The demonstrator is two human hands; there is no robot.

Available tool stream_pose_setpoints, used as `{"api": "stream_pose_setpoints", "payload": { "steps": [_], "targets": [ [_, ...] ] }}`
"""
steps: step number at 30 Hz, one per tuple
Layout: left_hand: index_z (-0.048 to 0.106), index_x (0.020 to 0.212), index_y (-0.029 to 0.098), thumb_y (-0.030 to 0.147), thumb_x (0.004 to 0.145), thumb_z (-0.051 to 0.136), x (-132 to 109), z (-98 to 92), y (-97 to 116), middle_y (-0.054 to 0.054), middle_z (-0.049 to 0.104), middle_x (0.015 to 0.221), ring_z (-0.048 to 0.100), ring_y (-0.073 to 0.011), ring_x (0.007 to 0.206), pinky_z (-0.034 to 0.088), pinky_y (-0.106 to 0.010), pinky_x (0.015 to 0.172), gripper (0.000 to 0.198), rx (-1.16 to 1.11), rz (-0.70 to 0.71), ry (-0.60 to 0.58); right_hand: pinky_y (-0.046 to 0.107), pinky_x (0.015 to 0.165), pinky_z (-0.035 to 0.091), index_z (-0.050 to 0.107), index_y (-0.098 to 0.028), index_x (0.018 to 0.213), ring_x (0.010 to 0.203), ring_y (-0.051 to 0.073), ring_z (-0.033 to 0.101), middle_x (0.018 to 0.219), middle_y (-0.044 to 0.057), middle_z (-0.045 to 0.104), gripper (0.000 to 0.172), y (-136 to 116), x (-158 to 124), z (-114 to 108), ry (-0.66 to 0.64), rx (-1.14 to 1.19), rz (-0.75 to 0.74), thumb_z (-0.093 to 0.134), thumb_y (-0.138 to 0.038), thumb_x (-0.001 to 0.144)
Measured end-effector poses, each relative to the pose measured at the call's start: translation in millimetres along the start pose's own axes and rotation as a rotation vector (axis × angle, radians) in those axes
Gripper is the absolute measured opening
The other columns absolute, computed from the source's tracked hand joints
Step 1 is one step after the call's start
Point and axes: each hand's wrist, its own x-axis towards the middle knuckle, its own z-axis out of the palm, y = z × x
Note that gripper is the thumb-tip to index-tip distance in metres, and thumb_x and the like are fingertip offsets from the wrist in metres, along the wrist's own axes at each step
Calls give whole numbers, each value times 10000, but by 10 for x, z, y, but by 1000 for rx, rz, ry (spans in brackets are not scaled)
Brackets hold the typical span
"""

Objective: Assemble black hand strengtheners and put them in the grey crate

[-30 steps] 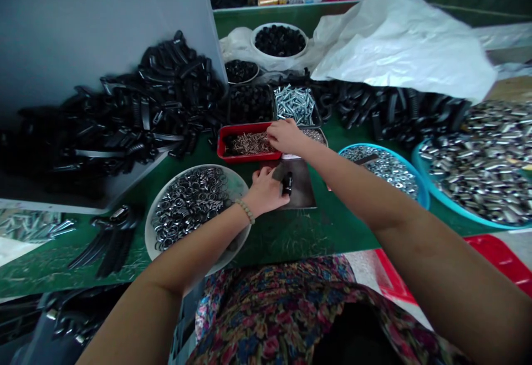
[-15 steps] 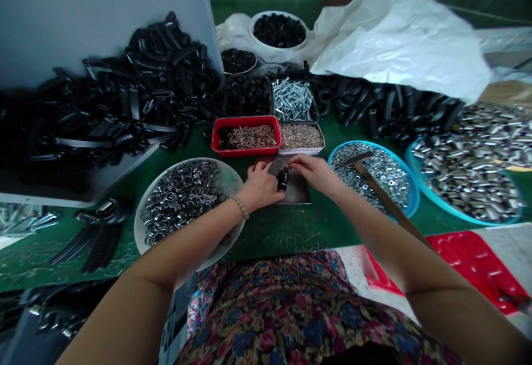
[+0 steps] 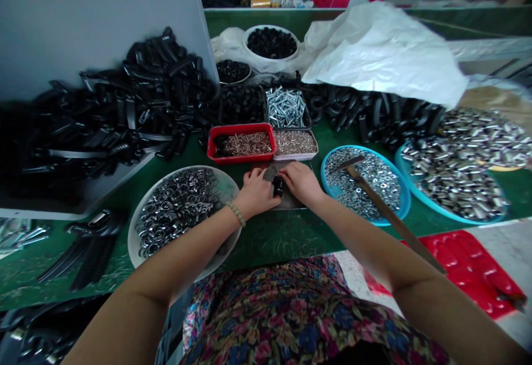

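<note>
A small black part (image 3: pixel 277 186) with a grey metal strip (image 3: pixel 270 173) stands between my hands, above a dark metal plate (image 3: pixel 296 203) on the green table. My left hand (image 3: pixel 255 192) grips it from the left, and the fingertips of my right hand (image 3: pixel 301 183) press on it from the right. Its lower end is partly hidden by my fingers. Just beyond my hands lie a red tray of screws (image 3: pixel 241 143) and a metal tray of small silver pieces (image 3: pixel 295 142), neither touching them.
A white plate of metal coils (image 3: pixel 178 210) sits left of my left hand. A hammer (image 3: pixel 386 207) rests across a blue basin of nuts (image 3: pixel 366 185). Further right is a blue basin of metal tubes (image 3: pixel 453 171). A heap of black parts (image 3: pixel 103 116) lies far left.
Over the last second my right hand has come back from the tray edge to the black part. The hammer now shows beside my right arm, and the view has shifted slightly.
</note>
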Motion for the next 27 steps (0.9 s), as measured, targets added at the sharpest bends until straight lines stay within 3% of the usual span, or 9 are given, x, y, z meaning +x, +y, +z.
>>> {"api": "stream_pose_setpoints", "payload": {
  "steps": [9, 14, 16, 19, 21, 22, 25, 27],
  "targets": [
    [425, 1307, 152, 406, 752, 558, -3, -9, 18, -130, 545, 1230, 418, -308, 1145, 321, -469, 968, 624, -7, -14, -17, 328, 779, 434, 635, -158, 886, 852, 204, 583, 887, 90, 646, 154, 25, 68, -90, -154, -34, 90, 508, -235, 929],
    [455, 1276, 152, 417, 746, 565, -1, -2, 15, -146, 538, 1234, 428, -314, 1138, 316, -468, 968, 603, 0, -10, -10, 369, 806, 419, 664, -132, 896, 890, 245, 577, 915, 143, 654, 285, -70, 55, -57, -181, -159, -22, 417, -258, 963],
    [454, 1271, 137, 419, 740, 567, 4, 12, 6, -150, 546, 1214, 432, -318, 1137, 323, -471, 961, 611, -4, -6, 1, 383, 832, 419, 662, -149, 1029, 955, 255, 574, 1007, 142, 659, 299, -14, -25, -142, -169, -162, -36, 406, -291, 968],
    [460, 1262, 125, 416, 731, 575, 11, 26, -5, -147, 562, 1185, 433, -321, 1140, 328, -477, 963, 616, -10, -11, 12, 427, 883, 413, 536, -161, 1289, 1085, 294, 541, 1186, 162, 615, 410, 290, -314, -432, -85, -289, 179, 448, -370, 947],
    [470, 1253, 130, 419, 728, 577, 12, 24, -7, -145, 564, 1191, 436, -319, 1143, 328, -481, 965, 608, -13, -5, 10, 482, 866, 416, 508, -115, 1298, 1092, 349, 535, 1180, 206, 602, 489, 577, -577, -657, -61, -475, 484, 467, -428, 925],
    [474, 1250, 133, 418, 728, 576, 13, 20, -7, -145, 563, 1199, 436, -318, 1147, 327, -483, 968, 603, -14, -1, 9, 504, 847, 421, 523, -102, 1270, 1081, 372, 540, 1151, 219, 609, 498, 707, -702, -748, -117, -537, 593, 479, -446, 912],
    [484, 1232, 131, 414, 723, 579, 10, 10, -2, -149, 561, 1210, 440, -314, 1156, 316, -481, 985, 590, -22, -6, 4, 493, 816, 445, 551, -102, 1212, 1036, 364, 580, 1114, 221, 616, 405, 861, -937, -876, -253, -597, 684, 437, -371, 931],
    [480, 1230, 126, 410, 725, 581, 6, 6, 3, -153, 559, 1214, 443, -309, 1163, 305, -479, 1004, 588, -38, -12, 0, 453, 776, 468, 526, -119, 1243, 973, 333, 622, 1142, 215, 610, 389, 707, -932, -859, -217, -517, 684, 367, -327, 955]
  ]
}}
